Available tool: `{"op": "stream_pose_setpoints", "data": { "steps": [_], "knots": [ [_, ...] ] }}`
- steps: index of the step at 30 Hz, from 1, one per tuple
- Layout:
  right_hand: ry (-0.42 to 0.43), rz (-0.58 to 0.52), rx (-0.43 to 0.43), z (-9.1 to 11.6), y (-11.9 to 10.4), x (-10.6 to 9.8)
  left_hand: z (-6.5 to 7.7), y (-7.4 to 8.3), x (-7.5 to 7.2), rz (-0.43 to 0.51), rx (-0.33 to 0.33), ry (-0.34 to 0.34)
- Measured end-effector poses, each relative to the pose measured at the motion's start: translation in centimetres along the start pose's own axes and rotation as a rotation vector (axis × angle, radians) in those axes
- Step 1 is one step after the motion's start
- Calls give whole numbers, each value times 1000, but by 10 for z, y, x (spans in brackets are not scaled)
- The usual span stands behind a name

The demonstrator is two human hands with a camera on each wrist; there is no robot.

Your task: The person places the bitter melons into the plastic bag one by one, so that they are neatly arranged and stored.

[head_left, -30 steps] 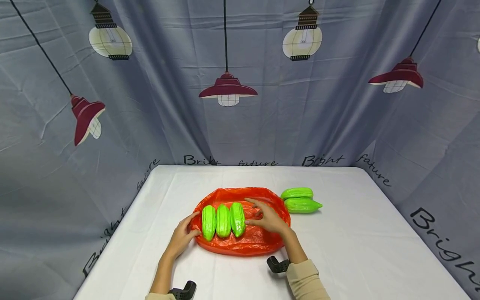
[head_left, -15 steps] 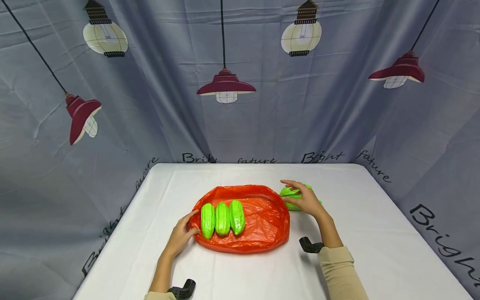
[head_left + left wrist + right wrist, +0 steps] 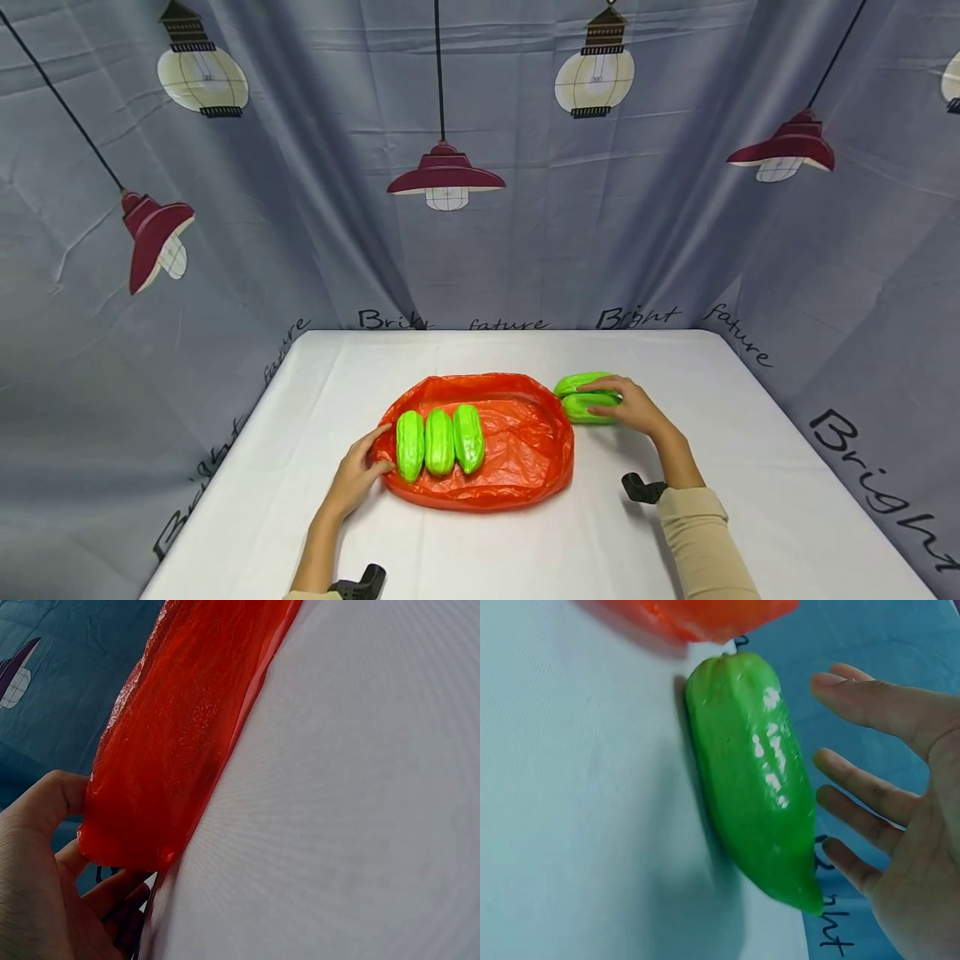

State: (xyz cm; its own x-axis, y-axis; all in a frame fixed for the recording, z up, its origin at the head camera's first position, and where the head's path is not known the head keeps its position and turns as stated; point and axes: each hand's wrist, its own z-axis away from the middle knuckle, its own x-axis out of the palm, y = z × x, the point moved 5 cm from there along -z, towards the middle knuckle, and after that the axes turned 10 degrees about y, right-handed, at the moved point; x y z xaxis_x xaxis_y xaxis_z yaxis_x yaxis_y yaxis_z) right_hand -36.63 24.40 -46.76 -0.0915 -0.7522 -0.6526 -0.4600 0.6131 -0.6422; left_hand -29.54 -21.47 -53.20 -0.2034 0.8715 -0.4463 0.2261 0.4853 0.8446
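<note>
In the head view a wide red plastic bag lies spread with a raised rim. Three glossy green, ribbed, gourd-like vegetables lie side by side in its left half. My left hand holds the bag's left end between thumb and fingers; the left wrist view shows its thumb at the red plastic. Two more green vegetables lie just right of the bag, and my right hand reaches over them. In the right wrist view its spread fingers are apart from the nearer vegetable.
A white-covered table bears everything. Behind it and at both sides hangs a grey-blue curtain printed with lamps and lettering. Black wrist devices sit on both forearms.
From over the bag, my right hand has moved right to the two outside vegetables. My left hand stays at the bag's left end. The vegetables lie as before.
</note>
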Motion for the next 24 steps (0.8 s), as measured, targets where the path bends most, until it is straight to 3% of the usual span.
{"op": "stream_pose_setpoints", "data": {
  "steps": [14, 20, 24],
  "knots": [
    [-59, 13, -39, 5, 14, 6, 1, -1, 0, 2, 6, 9],
    [-117, -1, 25, 9, 16, 6, 0, 1, 0, 3, 13, 9],
    [-168, -41, 117, 13, 19, 5, -1, 0, 0, 4, 14, 11]
  ]
}}
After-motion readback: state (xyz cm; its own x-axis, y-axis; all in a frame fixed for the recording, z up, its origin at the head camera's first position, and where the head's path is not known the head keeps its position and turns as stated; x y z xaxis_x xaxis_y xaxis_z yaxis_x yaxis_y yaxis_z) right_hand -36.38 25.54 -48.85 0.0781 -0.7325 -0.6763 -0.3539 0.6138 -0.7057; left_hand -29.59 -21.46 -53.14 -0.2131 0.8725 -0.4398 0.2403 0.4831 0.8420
